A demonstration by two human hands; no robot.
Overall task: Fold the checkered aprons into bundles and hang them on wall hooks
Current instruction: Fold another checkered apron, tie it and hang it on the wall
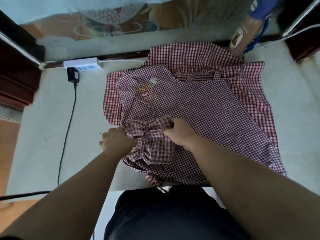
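Note:
A small checkered bundle (152, 142), red and white, lies on top of a spread dark-checkered apron (207, 115) that bears a daisy and a heart patch. Under that apron lies a red-checkered apron (194, 52), showing at the back and both sides. My left hand (116, 141) grips the bundle's left edge, where a tie strip runs. My right hand (180, 132) pinches the bundle's top right fold, fingers curled into the cloth. All of this sits on a pale table (52, 127).
A white power strip (83, 64) with a black adapter (73, 74) and its cable (67, 127) lies at the back left. A packaged bottle (242, 37) stands at the back right. Dark wooden furniture flanks both sides. The wall runs along the table's far edge.

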